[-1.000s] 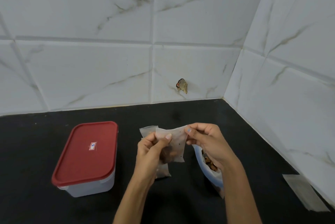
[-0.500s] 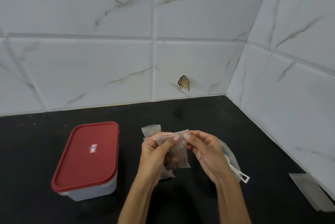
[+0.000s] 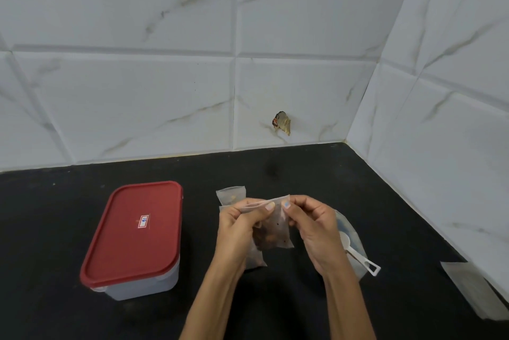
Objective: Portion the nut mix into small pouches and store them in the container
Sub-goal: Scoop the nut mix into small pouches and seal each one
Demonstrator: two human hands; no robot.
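Since a moment ago both hands have drawn closer along the top edge of the small pouch [image 3: 275, 229] of nut mix: the left hand [image 3: 237, 226] and right hand [image 3: 314, 226] each pinch it above the black counter [image 3: 55, 229]. Two more filled pouches [image 3: 231, 196] lie behind. One container [image 3: 135, 237], red lid shut, reads "61" on its sticker [image 3: 143, 221]. One white scoop [image 3: 355, 254] rests in a bag [image 3: 347, 229].

- Left hand [image 3: 237, 225]: bare, no ring or watch seen; thumbnail with pale yellowish polish.
- Right hand [image 3: 314, 225]: bare; thumbnail with light blue polish.
- Forearms [image 3: 214, 298]: bare, no sleeves in view.
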